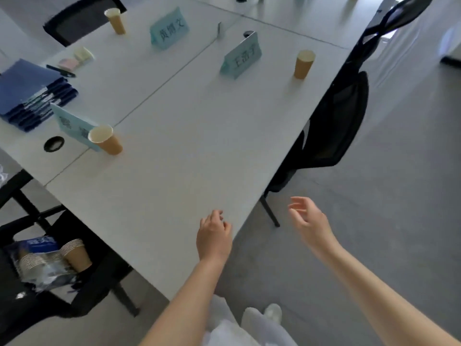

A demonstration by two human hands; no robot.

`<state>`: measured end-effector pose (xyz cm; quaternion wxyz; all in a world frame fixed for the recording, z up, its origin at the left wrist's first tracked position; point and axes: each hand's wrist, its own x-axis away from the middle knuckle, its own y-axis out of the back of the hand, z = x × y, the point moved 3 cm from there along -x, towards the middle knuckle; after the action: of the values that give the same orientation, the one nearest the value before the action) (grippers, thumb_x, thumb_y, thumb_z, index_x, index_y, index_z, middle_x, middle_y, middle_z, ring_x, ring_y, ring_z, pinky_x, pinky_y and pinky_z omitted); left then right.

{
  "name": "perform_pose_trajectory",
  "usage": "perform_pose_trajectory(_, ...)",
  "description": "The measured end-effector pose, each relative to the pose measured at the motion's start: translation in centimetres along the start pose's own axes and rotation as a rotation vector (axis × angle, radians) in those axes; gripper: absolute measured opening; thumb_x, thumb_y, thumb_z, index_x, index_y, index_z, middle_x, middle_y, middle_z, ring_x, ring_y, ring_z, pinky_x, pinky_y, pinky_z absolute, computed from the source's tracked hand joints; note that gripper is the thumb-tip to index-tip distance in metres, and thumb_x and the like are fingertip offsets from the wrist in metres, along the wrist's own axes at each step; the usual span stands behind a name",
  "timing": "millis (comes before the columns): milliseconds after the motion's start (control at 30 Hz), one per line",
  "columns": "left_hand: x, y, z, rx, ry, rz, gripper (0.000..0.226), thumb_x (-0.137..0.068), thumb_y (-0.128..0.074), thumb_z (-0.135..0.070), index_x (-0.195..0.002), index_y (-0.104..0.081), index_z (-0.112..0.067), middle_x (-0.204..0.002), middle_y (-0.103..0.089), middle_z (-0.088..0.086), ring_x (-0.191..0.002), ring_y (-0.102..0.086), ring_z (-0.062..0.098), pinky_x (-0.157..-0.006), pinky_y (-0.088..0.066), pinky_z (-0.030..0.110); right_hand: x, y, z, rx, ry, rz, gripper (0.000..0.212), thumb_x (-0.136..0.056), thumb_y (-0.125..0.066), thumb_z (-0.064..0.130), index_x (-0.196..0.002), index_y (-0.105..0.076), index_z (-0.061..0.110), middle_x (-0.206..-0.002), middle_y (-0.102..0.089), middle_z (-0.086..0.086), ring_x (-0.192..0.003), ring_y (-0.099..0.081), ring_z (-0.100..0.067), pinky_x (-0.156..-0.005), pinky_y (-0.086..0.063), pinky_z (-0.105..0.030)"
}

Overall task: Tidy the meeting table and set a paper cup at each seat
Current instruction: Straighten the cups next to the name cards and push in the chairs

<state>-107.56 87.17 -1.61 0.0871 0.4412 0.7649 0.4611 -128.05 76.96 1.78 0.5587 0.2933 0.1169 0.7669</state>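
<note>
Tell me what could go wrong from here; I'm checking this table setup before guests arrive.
The nearest paper cup stands right against a name card, so moving either could tip the other. The cup on the right stands near the table edge by the chair, so pulling that chair out might knock it off.

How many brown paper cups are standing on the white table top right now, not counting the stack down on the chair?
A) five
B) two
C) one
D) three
D: three brown cups stand upright on the table, one near the left name card, one at the far left, and one by the right edge; the spare stack lies on a chair below.
</note>
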Motion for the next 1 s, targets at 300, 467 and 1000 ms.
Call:
perform_pose_trajectory(300,3.0,-7.1,-12.9,0.136,-0.094,-0.039,0.027,-0.096,-0.049,-0.018,-0.121,-0.058,-0.014,-0.104,-0.067,0.006,-0.103,-0.057,0.025,-0.083,-0.048,0.039,-3.8,12.8,-3.8,-0.054,0.009,-0.114,0.017,-0.094,-0.055,0.015,-0.11,-0.061,0.016,-0.102,-0.069,-0.002,-0.097,-0.062,-0.016,-0.077,-0.043,-0.024)
perform_pose_trajectory(467,-1.5,-9.2,-17.4,0.146,-0.111,-0.062,0.027,-0.096,-0.049,-0.018,-0.122,-0.056,-0.016,-0.099,-0.066,0.005,-0.098,-0.057,0.023,-0.079,-0.05,0.039,-9.3,16.7,-3.5,-0.02,0.063,-0.087,0.016,-0.094,-0.055,0.012,-0.105,-0.06,0.022,-0.098,-0.069,0.0,-0.094,-0.063,-0.015,-0.073,-0.043,-0.02)
perform_pose_trajectory(1000,-24.3,-11.6,-31.1,0.116,0.087,-0.124,0.033,-0.094,-0.047,-0.019,-0.126,-0.052,-0.018,-0.101,-0.065,0.008,-0.091,-0.059,0.026,-0.068,-0.044,0.033,-34.9,24.6,5.6,0.101,0.16,0.12,0.024,-0.095,-0.049,0.011,-0.114,-0.06,0.021,-0.098,-0.069,0.009,-0.093,-0.064,-0.008,-0.067,-0.045,-0.007)
